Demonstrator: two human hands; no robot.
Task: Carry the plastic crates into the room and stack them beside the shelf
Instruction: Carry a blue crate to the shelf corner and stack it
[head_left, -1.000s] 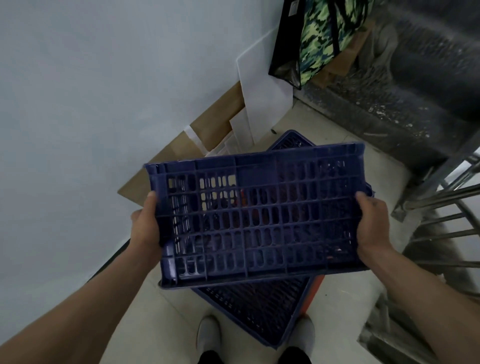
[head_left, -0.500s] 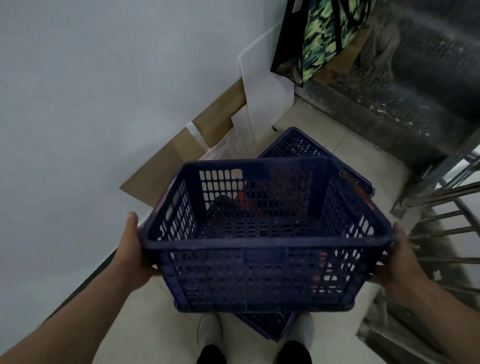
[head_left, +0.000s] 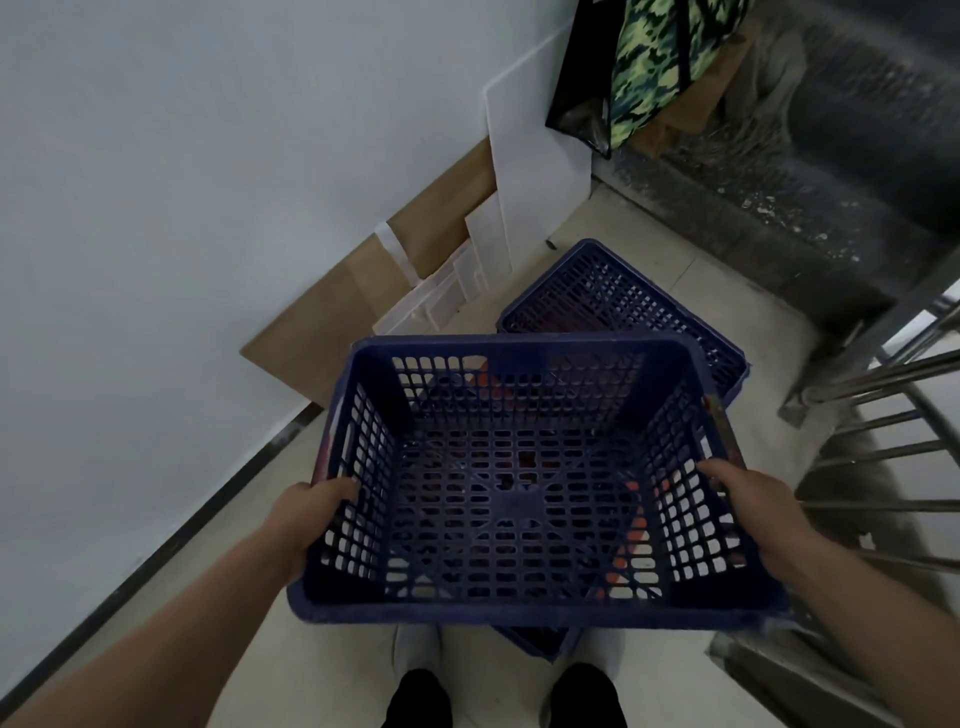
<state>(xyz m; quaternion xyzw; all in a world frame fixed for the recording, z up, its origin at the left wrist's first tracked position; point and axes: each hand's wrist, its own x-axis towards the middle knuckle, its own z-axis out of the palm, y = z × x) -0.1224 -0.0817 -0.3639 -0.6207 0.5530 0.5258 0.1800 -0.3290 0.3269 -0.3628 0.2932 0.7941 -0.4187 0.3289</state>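
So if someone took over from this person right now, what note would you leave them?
Left hand and right hand grip the side walls of the held crate.
It is upright, empty, off the floor; the second crate lies on the floor beneath it.
Done: one crate picked up.
Left: carry it in, stack it beside the shelf (not in view), fetch the other.

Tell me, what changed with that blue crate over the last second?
The blue crate was tipped: a second ago a slatted side wall faced the camera, and now its open top does, so you look straight into it. The left hand and right hand kept gripping its two short ends throughout. The second crate on the floor, the cardboard sheets and the camouflage bag stayed put.
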